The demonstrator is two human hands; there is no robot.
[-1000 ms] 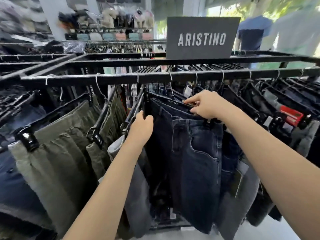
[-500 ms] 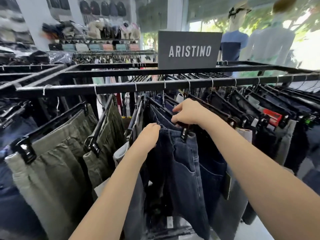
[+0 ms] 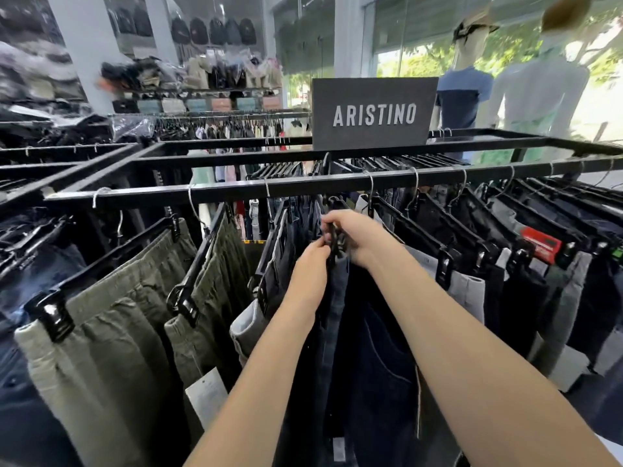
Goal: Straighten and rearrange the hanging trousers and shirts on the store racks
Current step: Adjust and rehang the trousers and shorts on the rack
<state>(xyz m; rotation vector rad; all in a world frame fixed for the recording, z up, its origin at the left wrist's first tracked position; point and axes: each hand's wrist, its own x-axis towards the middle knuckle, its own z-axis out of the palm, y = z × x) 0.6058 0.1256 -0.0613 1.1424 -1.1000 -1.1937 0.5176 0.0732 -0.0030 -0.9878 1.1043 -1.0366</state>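
Right hand point(image 3: 357, 239) gripped the black clip hanger point(image 3: 333, 242) of the dark jeans point(image 3: 371, 348); left hand point(image 3: 312, 264), just beside it, pinched the waistband. Jeans hung directly below both hands. Denim looked heavy, limp; hold the stiff hanger bar, not the cloth.

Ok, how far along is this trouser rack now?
Done, by the look of it: the dark trousers right of the hands hang in a close, even row on the rail. In hand: both hands, left and right, grip the clip hanger of the dark jeans. Left: the olive trousers hang widely spaced and angled, and a grey pair beside them sits low with its waistband folded.
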